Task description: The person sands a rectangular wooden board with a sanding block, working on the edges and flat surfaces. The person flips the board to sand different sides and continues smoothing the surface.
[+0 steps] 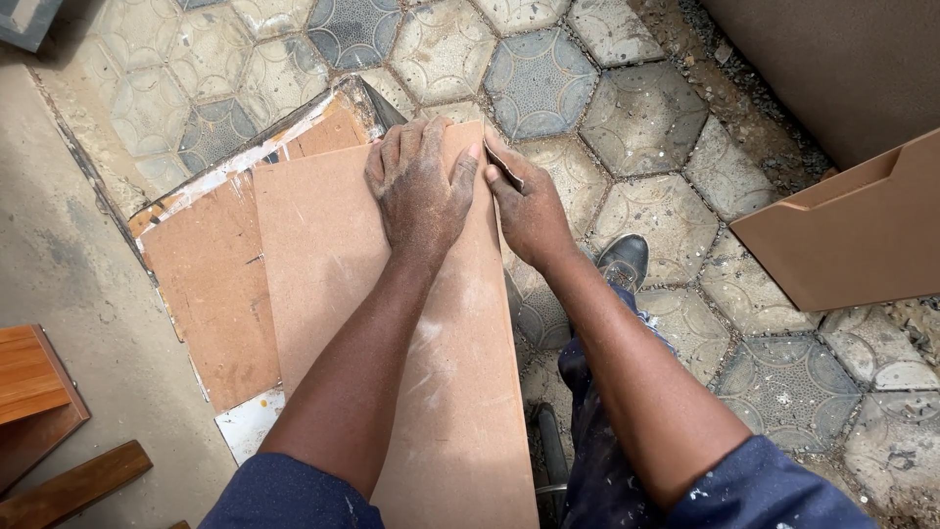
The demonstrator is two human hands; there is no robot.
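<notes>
Head view shows your left hand (421, 186) pressed flat, fingers together, on the far end of the brown fibreboard panel (392, 333), which lies over a larger worn board (211, 274) on the patterned paving (636, 118). Your right hand (529, 206) pinches a small folded piece of sandpaper (504, 168) against the panel's right edge. Keep the left palm bearing down so the panel cannot slide, and run the paper along the edge with even pressure.

I saw hexagonal paving tiles (641, 118) across the floor, a brown notched panel (852, 235) at the right edge, and reddish wood offcuts (34, 382) in the lower left corner.
</notes>
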